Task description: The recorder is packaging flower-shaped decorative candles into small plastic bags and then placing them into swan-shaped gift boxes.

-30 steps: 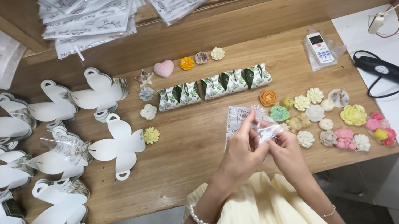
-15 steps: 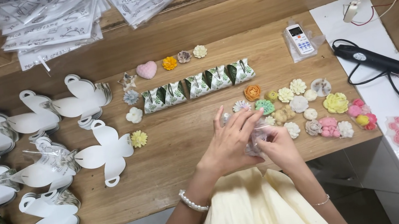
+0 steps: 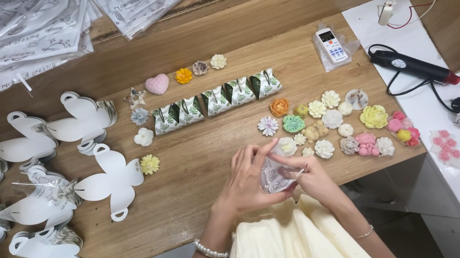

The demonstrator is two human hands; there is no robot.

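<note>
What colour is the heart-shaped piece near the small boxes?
Pink; the heart shows clearly in the head view.

Wooden table (image 3: 200,171): white die-cut card blanks (image 3: 108,179) at left, a row of leaf-print folded boxes (image 3: 215,99) mid-top, small coloured flower shapes (image 3: 334,121) at right. Also a pink heart (image 3: 157,84) and a white remote (image 3: 332,45).

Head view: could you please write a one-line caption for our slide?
Both hands, left hand and right hand, hold a small clear packet beside moulded flowers on a wooden table.

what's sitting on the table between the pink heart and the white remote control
In the head view, small flowers and, slightly lower, a row of leaf-print packets lie between the pink heart and the remote.
</note>
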